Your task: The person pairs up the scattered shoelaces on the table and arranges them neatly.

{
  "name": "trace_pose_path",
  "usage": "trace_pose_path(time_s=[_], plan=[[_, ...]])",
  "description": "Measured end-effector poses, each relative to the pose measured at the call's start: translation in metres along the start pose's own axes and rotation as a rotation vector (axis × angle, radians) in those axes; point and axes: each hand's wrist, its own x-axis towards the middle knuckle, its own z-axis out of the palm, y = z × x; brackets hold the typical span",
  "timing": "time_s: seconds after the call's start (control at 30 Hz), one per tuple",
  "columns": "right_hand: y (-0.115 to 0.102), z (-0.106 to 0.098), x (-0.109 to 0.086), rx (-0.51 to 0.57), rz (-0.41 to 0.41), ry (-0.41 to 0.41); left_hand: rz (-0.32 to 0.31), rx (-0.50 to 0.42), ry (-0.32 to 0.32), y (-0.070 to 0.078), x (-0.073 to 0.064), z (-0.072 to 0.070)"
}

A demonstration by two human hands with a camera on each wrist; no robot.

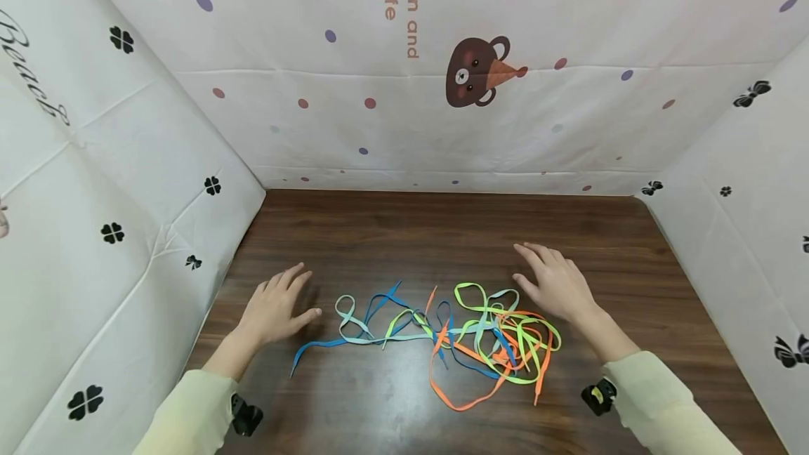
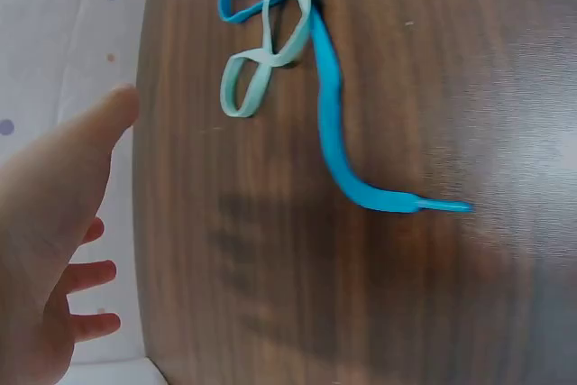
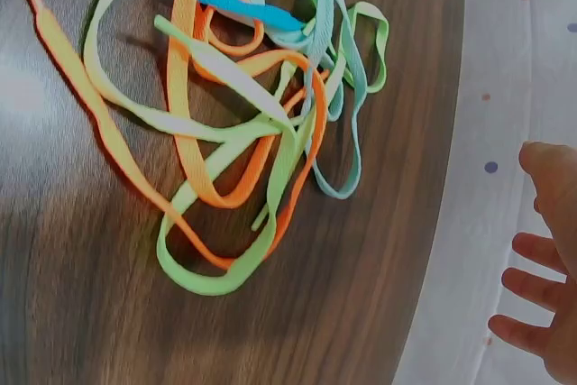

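A loose tangle of flat shoelaces lies on the brown wooden table between both hands. An orange shoelace (image 1: 464,407) and a lime-green shoelace (image 3: 216,284) loop mostly through its right part. The blue shoelace (image 2: 332,123) runs out to the left, its tipped end pointing toward the person. A pale mint shoelace (image 2: 236,87) curls beside it. My left hand (image 1: 273,309) hovers left of the laces, fingers spread, holding nothing. On the other side my right hand (image 1: 559,285) hovers by the tangle's upper right edge, fingers extended and apart, also with nothing in it.
White printed cloth walls (image 1: 404,132) enclose the table (image 1: 379,230) at the back and on both sides. A small black camera (image 1: 245,416) is strapped at the left wrist, another camera (image 1: 598,397) at the right wrist.
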Motion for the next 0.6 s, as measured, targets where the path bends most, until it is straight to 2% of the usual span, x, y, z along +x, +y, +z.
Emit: trace_pose_path(time_s=[0.33,0.6], plan=[[-0.018,0.012,0.001,0.033,-0.044,-0.008,0.009,-0.004,0.036,0.001,-0.029,0.021],[-0.037,0.026,0.005,0.033,-0.135,0.055,-0.023,0.008,-0.022,0.005,-0.047,0.031]])
